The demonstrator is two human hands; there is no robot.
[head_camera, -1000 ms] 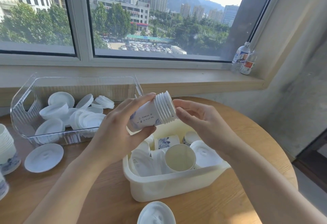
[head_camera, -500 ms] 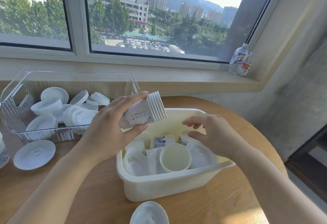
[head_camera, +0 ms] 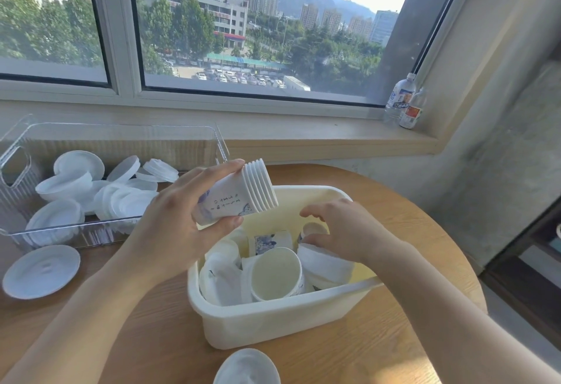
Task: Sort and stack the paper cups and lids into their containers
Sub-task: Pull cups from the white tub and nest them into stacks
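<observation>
A person's two bare forearms reach over a round wooden surface (head_camera: 379, 353) beside a window; the left hand (head_camera: 179, 225) holds a nested stack of paper cups (head_camera: 239, 194) tilted on its side above the near-left part of a cream plastic tub (head_camera: 273, 320), fingers curled over the top of the stack and thumb beneath, the cup rims pointing right and away. The right hand (head_camera: 349, 231) is lowered into the tub, fingers bent down over a white lid (head_camera: 324, 265) and a small cup at the right side; whether it actually grips anything is hard to tell from this angle. Inside the tub lie more loose pieces: an empty paper cup (head_camera: 276, 274) with its mouth facing the camera, a blue-patterned cup (head_camera: 267, 242) on its side behind it, and a few white lids at the left.

To the left stands a clear plastic bin (head_camera: 18, 171) holding a jumble of white lids (head_camera: 121, 201) (some leaning, some flat); one loose lid (head_camera: 41, 271) lies on the surface just in front of the bin, and another lid (head_camera: 247, 367) sits at the near edge, in front of the tub. Two plastic water bottles (head_camera: 402, 101) stand together at the far right end of the windowsill.
</observation>
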